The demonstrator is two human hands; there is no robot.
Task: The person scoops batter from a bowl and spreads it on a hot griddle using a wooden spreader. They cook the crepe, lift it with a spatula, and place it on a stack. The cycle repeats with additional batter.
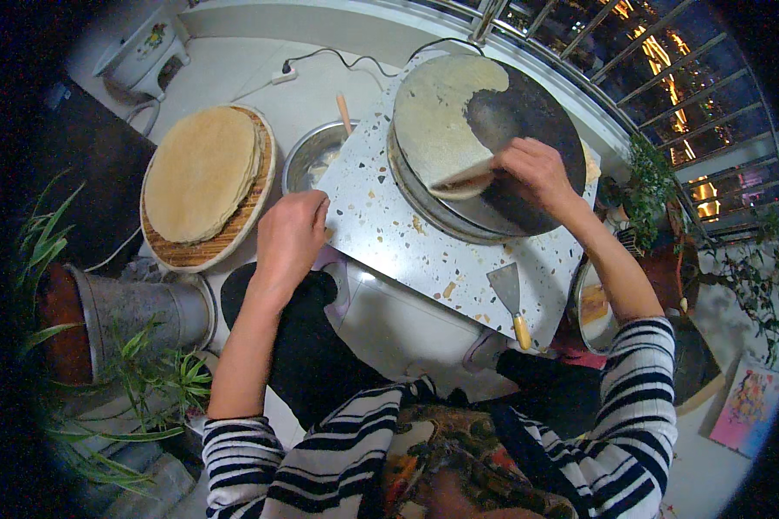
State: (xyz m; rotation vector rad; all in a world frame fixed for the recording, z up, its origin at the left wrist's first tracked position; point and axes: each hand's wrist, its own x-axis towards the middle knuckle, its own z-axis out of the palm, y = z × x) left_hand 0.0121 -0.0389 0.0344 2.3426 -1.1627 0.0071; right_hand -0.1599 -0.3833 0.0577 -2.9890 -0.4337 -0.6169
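Observation:
My right hand (535, 172) grips a thin, brown spreader blade (464, 178), edge down on the round griddle (545, 110). A pale layer of batter (432, 117) covers the griddle's left and far side in a curved band. Dark bare metal shows on the right. My left hand (292, 227) is curled into a loose fist at the left corner of the speckled table (389, 240); nothing shows in it, though its palm is hidden. Beyond it stands a metal bowl (292, 162) with a wooden handle (344, 111) sticking out. A scraper (509, 295) with a yellow handle lies near the table's front edge.
To the left, a stack of thin round pancakes (201, 172) rests on a round slatted board (267, 152). A power strip (284, 76) and cord lie on the floor behind. Potted plants (146, 298) flank the left side. Metal railings (597, 58) run along the far right.

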